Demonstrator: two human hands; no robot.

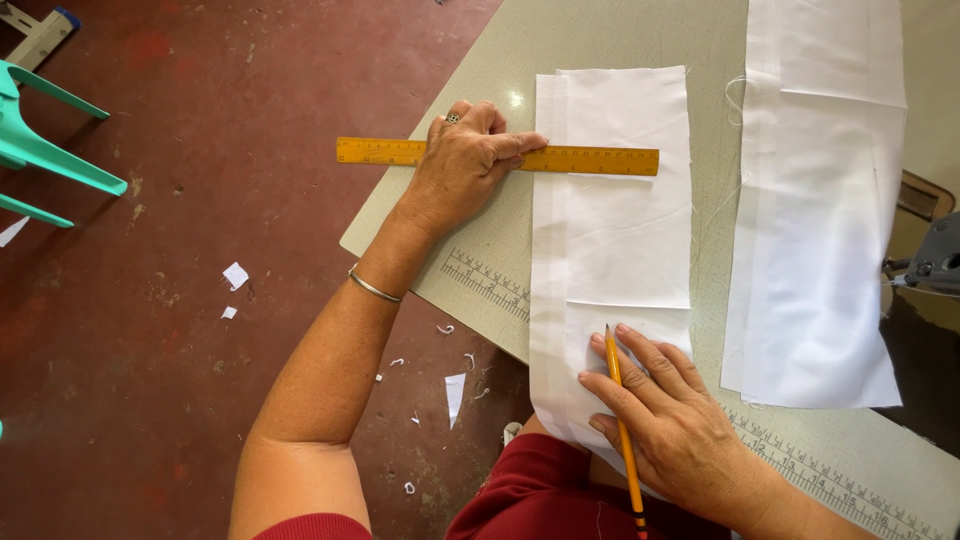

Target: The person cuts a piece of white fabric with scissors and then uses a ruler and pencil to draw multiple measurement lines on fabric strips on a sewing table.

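So the left hand (465,160) is pressed flat on the ruler (500,156), fingers together and mostly straight, pinning it down up around 12 o'clock; there's a ring on one finger and a thin bangle (373,288) on the wrist. The ruler is orange-yellow and lies crosswise, its right half on top of the cloth (620,240), its left end sticking out past the table (600,40) edge over the floor (180,300). The right hand (665,410) sits down at about 5 o'clock, fingers loosely spread on the near end of the cloth, with a yellow pencil (622,430) held between them, tip pointing away toward 12 and touching the fabric. The cloth is a long white strip running near to far, with folded layers showing, and its near end hangs off the table toward the red lap. Just to the right, around 2 to 3 o'clock, a second, wider sheet (815,220) of white fabric lies apart from it. The table has printed measuring scales along its edges. Off at 9 o'clock there's a teal chair (40,150), and white scraps (236,275) are scattered on the dark red floor. Nothing sits between the two hands except bare cloth.
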